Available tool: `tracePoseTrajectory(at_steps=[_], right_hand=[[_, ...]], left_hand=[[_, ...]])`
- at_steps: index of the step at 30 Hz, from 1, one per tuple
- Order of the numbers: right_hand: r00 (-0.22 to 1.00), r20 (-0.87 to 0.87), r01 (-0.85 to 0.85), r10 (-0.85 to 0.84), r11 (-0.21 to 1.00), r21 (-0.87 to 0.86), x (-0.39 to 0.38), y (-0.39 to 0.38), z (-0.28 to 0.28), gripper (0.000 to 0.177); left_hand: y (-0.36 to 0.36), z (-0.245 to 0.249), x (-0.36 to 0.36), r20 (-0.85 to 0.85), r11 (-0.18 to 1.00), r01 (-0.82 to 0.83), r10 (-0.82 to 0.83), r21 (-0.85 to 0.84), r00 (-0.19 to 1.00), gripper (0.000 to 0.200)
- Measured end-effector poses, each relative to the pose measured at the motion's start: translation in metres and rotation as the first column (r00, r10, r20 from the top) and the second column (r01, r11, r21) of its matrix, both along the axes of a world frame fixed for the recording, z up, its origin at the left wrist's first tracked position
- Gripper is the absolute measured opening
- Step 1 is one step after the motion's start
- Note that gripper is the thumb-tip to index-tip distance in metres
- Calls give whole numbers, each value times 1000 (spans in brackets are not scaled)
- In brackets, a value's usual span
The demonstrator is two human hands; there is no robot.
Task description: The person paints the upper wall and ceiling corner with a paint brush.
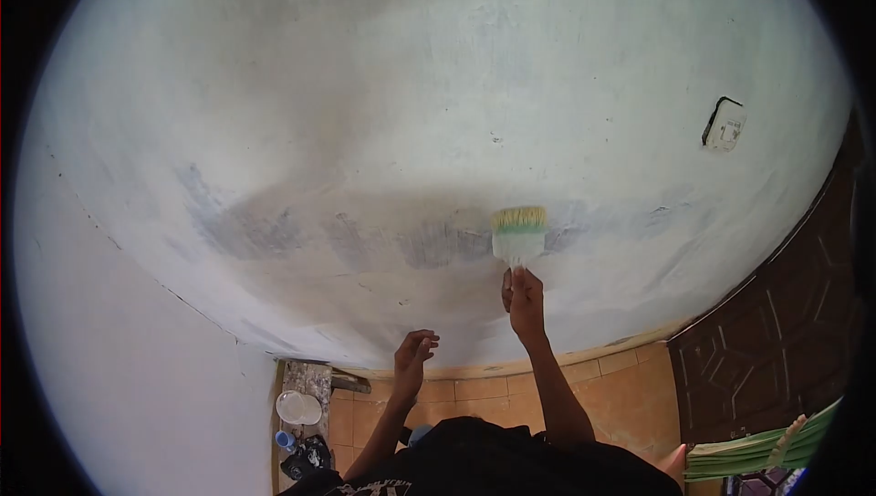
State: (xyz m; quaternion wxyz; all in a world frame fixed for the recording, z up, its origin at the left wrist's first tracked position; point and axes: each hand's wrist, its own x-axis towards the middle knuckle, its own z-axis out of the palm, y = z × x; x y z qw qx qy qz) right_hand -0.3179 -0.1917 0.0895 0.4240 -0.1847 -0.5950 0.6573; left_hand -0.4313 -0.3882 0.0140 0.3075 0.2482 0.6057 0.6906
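A wide paintbrush (pixel 519 233) with a white handle and pale yellow bristles, greenish at their base, points upward over the wall (pixel 602 158). My right hand (pixel 522 300) grips its handle, thumb lying along it. The bristles overlap a band of darker grey, patchy streaks on the whitish wall. Lower and to the left, my left hand (pixel 416 356) hangs in front of the wall's lower part. Its fingers are loosely bent and apart, with nothing seen in them.
A white electrical fitting (pixel 726 125) is on the wall at right. A paint-spattered bench (pixel 310 377) at lower left bears a white tub (pixel 298 407), a blue cup (pixel 286 441) and a black plastic bag (pixel 308 458). A dark patterned door (pixel 766 332) and green cloth (pixel 757 457) stand at right.
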Motion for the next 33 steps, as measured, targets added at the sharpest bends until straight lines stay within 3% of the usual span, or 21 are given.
tracePoseTrajectory(at_steps=[2, 5, 6, 8, 12, 14, 18, 19, 20, 23, 26, 29, 32, 33], right_hand=[[999, 54, -8, 4, 997, 79, -6, 17, -68, 48], [989, 145, -21, 20, 1000, 10, 9, -10, -143, 49], [989, 122, -72, 87, 990, -121, 17, -23, -135, 49], [985, 129, -93, 116, 980, -175, 22, -28, -95, 49], [997, 41, 55, -63, 985, 166, 9, 3, -1, 51], [999, 30, 8, -10, 999, 53, 5, 11, 25, 52], [989, 118, 56, -88, 967, 247, 3, 22, -77, 47], [988, 148, 29, -46, 993, 115, 11, 8, -99, 46], [985, 171, 4, -1, 1000, -19, 13, -5, -103, 46], [993, 109, -28, 34, 998, -54, 23, -22, -68, 46], [999, -4, 40, -39, 995, 89, 13, -8, -6, 46], [998, -24, -67, 65, 991, -118, 7, 9, 14, 43], [989, 89, 112, -122, 988, 111, -2, 11, -63, 48], [983, 124, 122, -133, 988, 90, -2, 7, -101, 48]], left_hand=[[1, 5, 2, 1, 1000, -13, 13, 4, 1000, 23], [-1, 6, 5, 0, 998, -13, 13, 67, 1000, 23], [-3, 6, 5, 1, 999, -25, 25, 48, 1000, 23], [-7, 4, 7, 9, 999, -45, 45, 21, 999, 22], [-12, 3, 7, -18, 1000, -8, 8, 8, 1000, 22], [-10, 11, 4, -15, 1000, 3, -3, 22, 1000, 22], [-1, 17, -1, -31, 998, -5, 7, 70, 999, 23], [0, 19, -1, -28, 996, -11, 14, 87, 1000, 23], [1, 20, 0, -25, 994, -19, 21, 104, 999, 24], [3, 18, 1, -9, 998, -31, 32, 56, 999, 24], [5, 14, 1, -31, 1000, 25, -25, 12, 999, 22], [9, 13, 1, -46, 997, 65, -63, 30, 997, 21], [12, 14, 2, 4, 997, 50, -51, 53, 999, 22], [14, 14, 1, 9, 996, 58, -58, 67, 998, 22]])
